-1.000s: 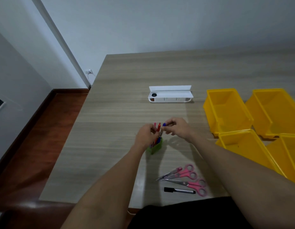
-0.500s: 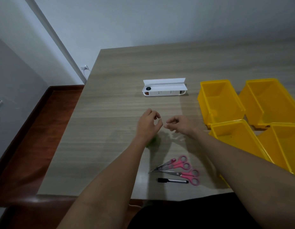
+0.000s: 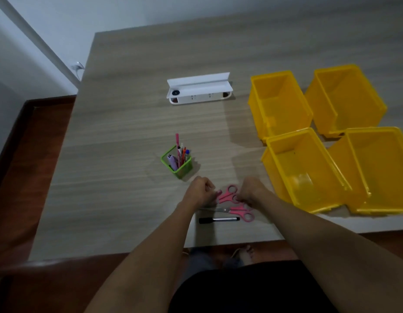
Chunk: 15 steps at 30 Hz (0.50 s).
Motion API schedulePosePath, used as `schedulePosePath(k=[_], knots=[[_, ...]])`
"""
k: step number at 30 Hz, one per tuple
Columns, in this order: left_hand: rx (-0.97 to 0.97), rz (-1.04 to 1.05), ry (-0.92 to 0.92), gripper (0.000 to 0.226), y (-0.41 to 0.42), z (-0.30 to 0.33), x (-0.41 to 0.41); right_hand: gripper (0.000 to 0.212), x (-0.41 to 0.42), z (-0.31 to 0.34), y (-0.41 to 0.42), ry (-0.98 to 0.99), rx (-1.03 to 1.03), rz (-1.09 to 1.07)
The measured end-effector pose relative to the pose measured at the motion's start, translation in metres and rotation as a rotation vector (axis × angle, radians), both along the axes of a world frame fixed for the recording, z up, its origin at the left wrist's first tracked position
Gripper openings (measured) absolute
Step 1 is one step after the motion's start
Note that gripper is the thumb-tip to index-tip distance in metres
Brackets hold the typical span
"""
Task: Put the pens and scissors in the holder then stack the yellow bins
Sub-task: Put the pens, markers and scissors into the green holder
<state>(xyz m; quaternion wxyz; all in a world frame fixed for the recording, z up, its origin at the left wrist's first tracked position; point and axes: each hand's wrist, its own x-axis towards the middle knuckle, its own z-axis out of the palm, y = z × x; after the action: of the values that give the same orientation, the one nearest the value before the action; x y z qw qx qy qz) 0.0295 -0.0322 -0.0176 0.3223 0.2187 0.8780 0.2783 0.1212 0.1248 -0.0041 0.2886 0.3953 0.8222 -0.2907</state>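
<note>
Both my hands curl at the upper pink scissors (image 3: 228,195): left hand (image 3: 201,192) at the blade end, right hand (image 3: 251,190) at the handle loops, though whether either has truly closed on it I cannot tell. Second pink scissors (image 3: 238,212) and a black marker (image 3: 218,220) lie just nearer, close to the table (image 3: 128,123) edge. Behind stands the green holder (image 3: 176,163) with pens (image 3: 181,152); bare tabletop surrounds it. Four yellow bins (image 3: 331,141) crowd the right.

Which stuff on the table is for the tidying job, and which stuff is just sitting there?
For the job: green holder with pens in it, upper pink scissors at both hands, lower pink scissors, black marker, four yellow bins.

Just sitting there: white box, wall plug.
</note>
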Motion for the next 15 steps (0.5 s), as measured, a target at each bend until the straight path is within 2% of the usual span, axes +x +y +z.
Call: schedulePosePath(k=[4, 6, 8, 9, 13, 15], knots=[[-0.068, 0.026, -0.011, 0.005, 0.001, -0.015, 0.01, 0.034, 0.004, -0.012, -0.001, 0.021, -0.009, -0.066], [-0.065, 0.048, 0.003, 0.013, 0.002, -0.024, 0.011, 0.037, 0.005, -0.015, -0.001, 0.033, -0.01, -0.086], [-0.08, 0.002, 0.041, 0.007, 0.004, -0.025, 0.012, 0.036, 0.005, -0.017, 0.001, 0.041, -0.031, -0.113], [-0.092, -0.034, 0.081, 0.005, 0.005, -0.023, 0.013, 0.035, 0.005, -0.016, 0.002, 0.049, -0.049, -0.129], [-0.136, -0.083, 0.241, 0.021, 0.005, -0.022, 0.011, 0.024, -0.004, -0.004, 0.008, 0.129, -0.119, -0.17], [-0.163, -0.116, 0.247, 0.016, 0.006, -0.018, 0.007, 0.016, -0.01, 0.001, 0.012, 0.165, -0.14, -0.202]])
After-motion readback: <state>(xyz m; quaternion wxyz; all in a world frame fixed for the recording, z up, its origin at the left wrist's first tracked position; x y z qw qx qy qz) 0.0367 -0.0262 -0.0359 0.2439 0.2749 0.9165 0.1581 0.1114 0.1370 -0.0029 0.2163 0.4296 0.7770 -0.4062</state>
